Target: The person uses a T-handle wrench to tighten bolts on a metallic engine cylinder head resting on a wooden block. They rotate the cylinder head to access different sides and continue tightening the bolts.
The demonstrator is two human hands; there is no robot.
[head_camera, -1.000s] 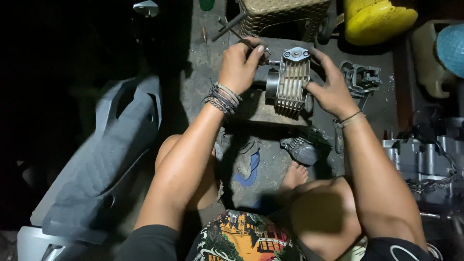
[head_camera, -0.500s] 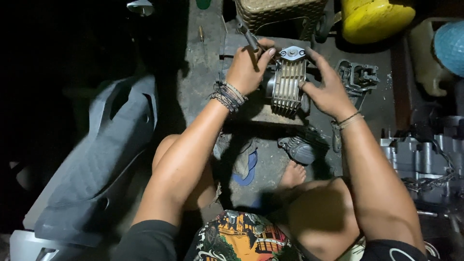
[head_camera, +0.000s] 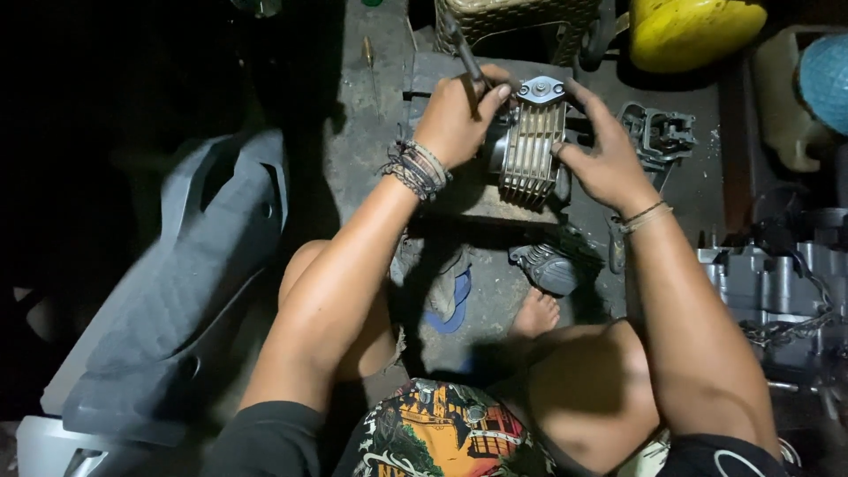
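The finned engine cylinder (head_camera: 528,152) sits on a flat slab (head_camera: 459,196) laid on the concrete floor, near the slab's far right corner, fins running upright and a small metal cap at its top end. The left hand (head_camera: 458,115) is closed around a slim dark tool (head_camera: 465,53), apparently a screwdriver or a pick, whose shaft slants up and away toward the woven basket (head_camera: 521,16); its working end is hidden behind the fingers at the cylinder's left face. The right hand (head_camera: 601,159) presses open against the right side of the fins, fingers spread and thumb on the casting, bracing it rather than gripping it shut. To work well here, the bracing hand should keep the cylinder from rocking on the slab, and the tool is best moved in short controlled strokes so it does not slip. Just right of the slab lies a smaller engine casting (head_camera: 658,134); a dark rounded part (head_camera: 546,267) rests by the bare foot (head_camera: 535,311), and a yellow container (head_camera: 693,31) stands beyond.
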